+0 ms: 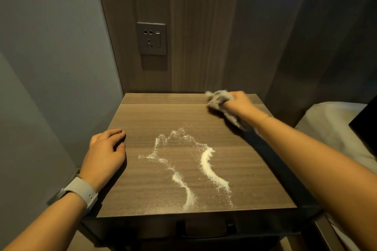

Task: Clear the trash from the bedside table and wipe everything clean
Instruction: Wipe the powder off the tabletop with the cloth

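Hands apart: right hand (237, 102) bunches a grey cloth (219, 99) at the desk's (142, 193) far right corner; left hand (106, 154) rests loosely curled, empty, at the left edge; spilled white powder (189, 165) lies between — nearer the camera than the cloth, streaks running front to back.

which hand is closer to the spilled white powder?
Left. The left hand rests on the bedside table just beside the white powder; the right hand holds the cloth at the far right corner, well beyond it.
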`<state>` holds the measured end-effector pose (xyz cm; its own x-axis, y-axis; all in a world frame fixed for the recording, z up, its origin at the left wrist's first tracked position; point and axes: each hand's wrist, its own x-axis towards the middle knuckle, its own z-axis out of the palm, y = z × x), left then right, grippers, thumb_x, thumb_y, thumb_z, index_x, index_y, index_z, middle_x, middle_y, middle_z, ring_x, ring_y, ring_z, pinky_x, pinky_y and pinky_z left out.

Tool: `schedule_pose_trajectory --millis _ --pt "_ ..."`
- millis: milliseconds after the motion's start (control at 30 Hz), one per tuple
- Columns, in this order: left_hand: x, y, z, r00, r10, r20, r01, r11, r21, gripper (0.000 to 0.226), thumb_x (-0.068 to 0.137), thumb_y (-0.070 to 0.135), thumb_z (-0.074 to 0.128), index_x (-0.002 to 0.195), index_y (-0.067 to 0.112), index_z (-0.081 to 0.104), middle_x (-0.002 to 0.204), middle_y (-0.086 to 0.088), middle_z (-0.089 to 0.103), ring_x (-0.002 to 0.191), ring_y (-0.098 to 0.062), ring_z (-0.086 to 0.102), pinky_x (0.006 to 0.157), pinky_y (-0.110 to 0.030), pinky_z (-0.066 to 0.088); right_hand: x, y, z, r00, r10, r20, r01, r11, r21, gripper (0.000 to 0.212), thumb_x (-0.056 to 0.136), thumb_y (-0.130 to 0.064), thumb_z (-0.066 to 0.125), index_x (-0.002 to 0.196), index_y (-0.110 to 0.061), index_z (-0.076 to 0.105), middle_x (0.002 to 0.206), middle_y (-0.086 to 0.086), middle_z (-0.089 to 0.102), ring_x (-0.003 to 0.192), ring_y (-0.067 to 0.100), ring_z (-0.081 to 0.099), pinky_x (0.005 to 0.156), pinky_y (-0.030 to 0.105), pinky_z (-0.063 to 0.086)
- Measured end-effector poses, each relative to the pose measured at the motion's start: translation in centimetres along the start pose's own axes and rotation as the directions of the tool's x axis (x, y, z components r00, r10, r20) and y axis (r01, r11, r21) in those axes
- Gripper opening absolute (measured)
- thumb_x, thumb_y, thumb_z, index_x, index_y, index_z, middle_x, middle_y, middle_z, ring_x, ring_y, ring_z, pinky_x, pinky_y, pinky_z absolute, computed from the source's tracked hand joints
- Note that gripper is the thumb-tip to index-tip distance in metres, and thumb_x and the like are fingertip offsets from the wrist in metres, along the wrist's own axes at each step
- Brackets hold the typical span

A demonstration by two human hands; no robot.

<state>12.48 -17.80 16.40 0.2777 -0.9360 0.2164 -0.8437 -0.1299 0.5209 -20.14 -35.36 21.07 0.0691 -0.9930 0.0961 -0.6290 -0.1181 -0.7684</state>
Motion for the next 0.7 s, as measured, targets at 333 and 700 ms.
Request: schedule_pose_trajectory --millis 333,700 --pt "0.3 -0.4 0.8 1.0 0.006 -0.03 -0.006 1.0 0.0 0.041 0.096 0.013 0.049 0.137 0.016 0.054 0.143 0.005 0.047 0.135 -0.02 0.028 0.111 -0.037 0.028 7.0 -2.3 8.4 0.974 -0.199 0.111 0.226 0.801 -0.554 0.039 0.092 -0.022 0.053 0.131 -0.021 0.055 0.124 0.013 0.044 0.109 0.037 0.045 0.094 0.039 0.04" --pt "0.3 -0.1 0.6 1.0 -0.014 -0.012 0.014 1.0 -0.017 0.04 0.096 0.013 0.047 0.135 0.014 0.055 0.143 0.002 0.048 0.135 -0.022 0.028 0.111 -0.039 0.03 0.5 -4.5 8.1 0.832 -0.287 0.474 0.418 0.887 -0.197 0.016 0.09 -0.005 0.054 0.1 -0.009 0.065 0.107 0.01 0.044 0.096 0.024 0.048 0.087 0.044 0.044"
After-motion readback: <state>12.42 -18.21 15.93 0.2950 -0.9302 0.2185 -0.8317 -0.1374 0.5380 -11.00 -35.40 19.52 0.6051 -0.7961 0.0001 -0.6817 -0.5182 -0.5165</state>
